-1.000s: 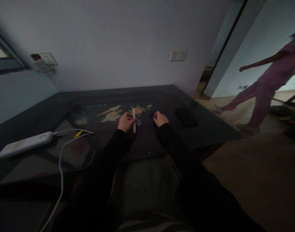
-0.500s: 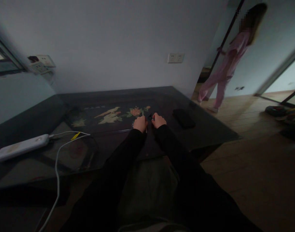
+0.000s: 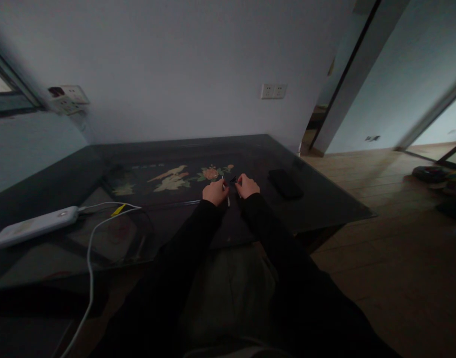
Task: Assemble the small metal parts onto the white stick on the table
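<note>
Dark glass-topped table (image 3: 324,204) w/ floral inlay, dim room. Thin white stick (image 3: 228,196) is pinched in left hand (image 3: 215,192); small black piece (image 3: 233,180) is pinched by right hand (image 3: 247,186), at stick's 1 o'clock. Black phone (image 3: 285,184) lies at 3 o'clock.

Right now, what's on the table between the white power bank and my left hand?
In the head view, white cables with a yellow tag run from the power bank; beyond them only bare dark tabletop reaches the left hand.
</note>
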{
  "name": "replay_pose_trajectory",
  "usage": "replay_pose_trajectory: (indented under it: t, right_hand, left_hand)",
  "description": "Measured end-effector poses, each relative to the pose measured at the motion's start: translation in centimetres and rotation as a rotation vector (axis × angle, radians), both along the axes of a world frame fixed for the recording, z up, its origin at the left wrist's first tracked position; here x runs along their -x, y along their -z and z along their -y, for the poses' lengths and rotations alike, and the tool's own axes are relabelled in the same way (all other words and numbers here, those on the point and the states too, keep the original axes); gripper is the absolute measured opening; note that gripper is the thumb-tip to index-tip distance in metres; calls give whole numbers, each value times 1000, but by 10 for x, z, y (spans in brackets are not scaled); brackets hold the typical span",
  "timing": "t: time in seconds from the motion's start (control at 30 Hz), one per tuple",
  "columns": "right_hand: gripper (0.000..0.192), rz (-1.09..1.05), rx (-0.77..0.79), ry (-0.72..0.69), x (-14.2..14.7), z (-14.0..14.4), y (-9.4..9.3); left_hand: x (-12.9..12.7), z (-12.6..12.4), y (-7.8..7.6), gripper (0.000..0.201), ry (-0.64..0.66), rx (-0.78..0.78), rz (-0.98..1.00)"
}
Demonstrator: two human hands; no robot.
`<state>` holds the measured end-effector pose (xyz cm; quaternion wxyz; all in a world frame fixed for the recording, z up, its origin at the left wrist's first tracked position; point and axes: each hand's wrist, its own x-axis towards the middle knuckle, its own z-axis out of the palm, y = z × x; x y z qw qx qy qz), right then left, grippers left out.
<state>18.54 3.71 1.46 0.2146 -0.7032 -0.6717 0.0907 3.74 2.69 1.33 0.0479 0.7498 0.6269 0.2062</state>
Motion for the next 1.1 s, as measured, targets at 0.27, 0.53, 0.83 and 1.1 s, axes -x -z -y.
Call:
replay_pose_trajectory:
  t: [0.27, 0.53, 0.83, 1.1]
  right_hand:
    - [16, -70, -189, -40, 9, 2, -10]
    - [20, 98, -182, -319, 59, 8, -5]
    - [25, 206, -152, -388, 61, 11, 3]
    - [22, 224, -189, -404, 65, 12, 7]
  left_hand:
    - [88, -25, 23, 19, -41, -150, 257]
    - [91, -30, 35, 17, 147, -127, 311]
    - [89, -25, 31, 14, 195, -74, 307]
    - [87, -27, 35, 12, 211, -94, 280]
